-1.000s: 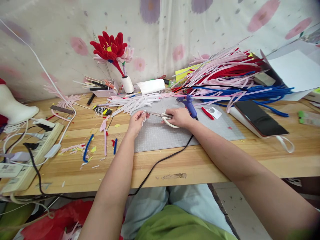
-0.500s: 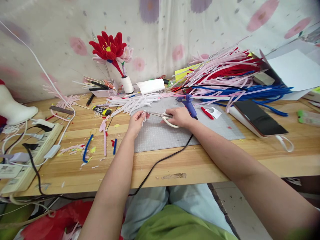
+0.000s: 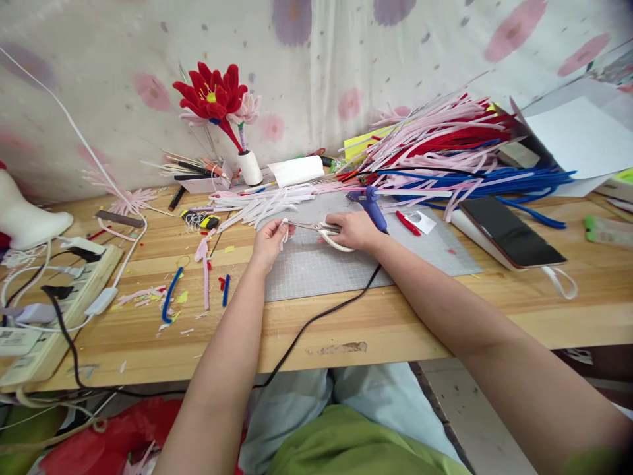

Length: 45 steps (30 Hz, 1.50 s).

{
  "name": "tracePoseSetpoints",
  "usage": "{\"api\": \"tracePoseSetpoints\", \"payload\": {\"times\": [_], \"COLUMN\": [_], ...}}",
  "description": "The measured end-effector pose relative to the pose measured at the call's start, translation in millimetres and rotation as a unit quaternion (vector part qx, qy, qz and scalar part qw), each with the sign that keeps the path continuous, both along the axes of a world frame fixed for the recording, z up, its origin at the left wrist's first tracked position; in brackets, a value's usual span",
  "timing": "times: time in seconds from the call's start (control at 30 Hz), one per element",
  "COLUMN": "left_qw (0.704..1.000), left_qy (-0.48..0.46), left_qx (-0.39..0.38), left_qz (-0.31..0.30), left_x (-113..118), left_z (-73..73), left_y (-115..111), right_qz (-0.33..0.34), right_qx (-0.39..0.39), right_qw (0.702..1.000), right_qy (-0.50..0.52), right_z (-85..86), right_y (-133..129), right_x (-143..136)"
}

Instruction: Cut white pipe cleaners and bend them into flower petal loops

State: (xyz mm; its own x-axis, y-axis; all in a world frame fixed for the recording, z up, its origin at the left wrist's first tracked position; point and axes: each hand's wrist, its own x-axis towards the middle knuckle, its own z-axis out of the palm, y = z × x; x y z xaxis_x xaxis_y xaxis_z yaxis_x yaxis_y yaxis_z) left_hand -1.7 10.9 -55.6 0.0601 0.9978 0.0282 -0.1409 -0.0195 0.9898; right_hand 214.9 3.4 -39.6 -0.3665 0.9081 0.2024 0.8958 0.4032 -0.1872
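Note:
My right hand (image 3: 353, 231) is closed around the white handles of a pair of scissors (image 3: 332, 243). The metal blades point left and reach the fingertips of my left hand (image 3: 270, 245). Pinched there is a short white pipe cleaner piece (image 3: 283, 232), its lower end hanging below the fingers. The blade tips are partly hidden by my fingers, so I cannot tell whether they touch the piece. Both hands are above the grey cutting mat (image 3: 306, 277). A bundle of white pipe cleaners (image 3: 267, 203) lies just behind my left hand.
A purple glue gun (image 3: 373, 210) lies behind my right hand, its black cord crossing the mat. Red pliers-like handles (image 3: 408, 223), a phone (image 3: 514, 231) and piled pipe cleaners (image 3: 445, 142) are to the right. Left are blue scraps (image 3: 172, 294), a power strip (image 3: 74, 316) and a red flower (image 3: 211, 95).
The hands, scissors and white piece hold nearly the same pose. The whole view has shifted slightly, with things appearing a little further left.

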Motion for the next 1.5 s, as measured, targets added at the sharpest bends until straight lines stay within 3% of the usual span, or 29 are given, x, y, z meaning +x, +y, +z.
{"api": "tracePoseSetpoints", "payload": {"times": [1.5], "left_qw": [0.999], "left_qy": [0.028], "left_qx": [-0.016], "left_qz": [-0.005], "left_x": [0.1], "left_z": [1.9], "left_y": [-0.6], "right_qz": [0.0], "right_qx": [-0.004], "right_qw": [1.0], "right_qy": [-0.003], "right_z": [-2.2], "right_y": [3.4], "right_x": [1.2]}}
